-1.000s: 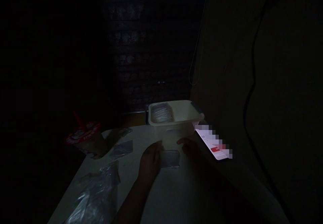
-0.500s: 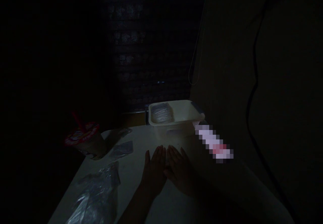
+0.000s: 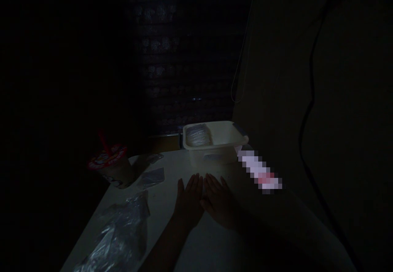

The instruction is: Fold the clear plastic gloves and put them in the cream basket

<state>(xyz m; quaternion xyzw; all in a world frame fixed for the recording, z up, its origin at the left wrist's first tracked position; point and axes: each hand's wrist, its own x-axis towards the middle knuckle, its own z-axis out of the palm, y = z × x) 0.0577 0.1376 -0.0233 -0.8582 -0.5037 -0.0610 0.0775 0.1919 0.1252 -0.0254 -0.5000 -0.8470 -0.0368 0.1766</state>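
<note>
At the far left of the lit area I had a lidded cup [image 3: 112, 169] with a red straw [image 3: 104, 141], standing upright near the edge of the tabletop [image 3: 172, 174]. Just beside it lay a scrap of clear plastic [image 3: 152, 158], with a flat clear plastic sheet [image 3: 152, 178] a little below that. A big crumpled plastic bag [image 3: 118, 235] sat at the lower left, near the left hand but not touching it.

In the middle of the frame, the left hand [image 3: 188, 202] was open and empty, palm down, its fingers spread and pointing up the frame. The right hand [image 3: 219, 202] mirrored it, equally open and empty, and the two thumbs sat close together. The light was too low for me to tell whether the palms were pressed on the tabletop or just above it.

Straight ahead, at the upper middle, stood a white plastic bin [image 3: 224, 129], its long axis running left to right across the frame, with a wrapped clear packet [image 3: 199, 136] inside its left end. Its middle lined up more with the right hand, making that hand slightly nearer, though neither touched it. Further right lay a blurred pale oblong [image 3: 259, 169].
</note>
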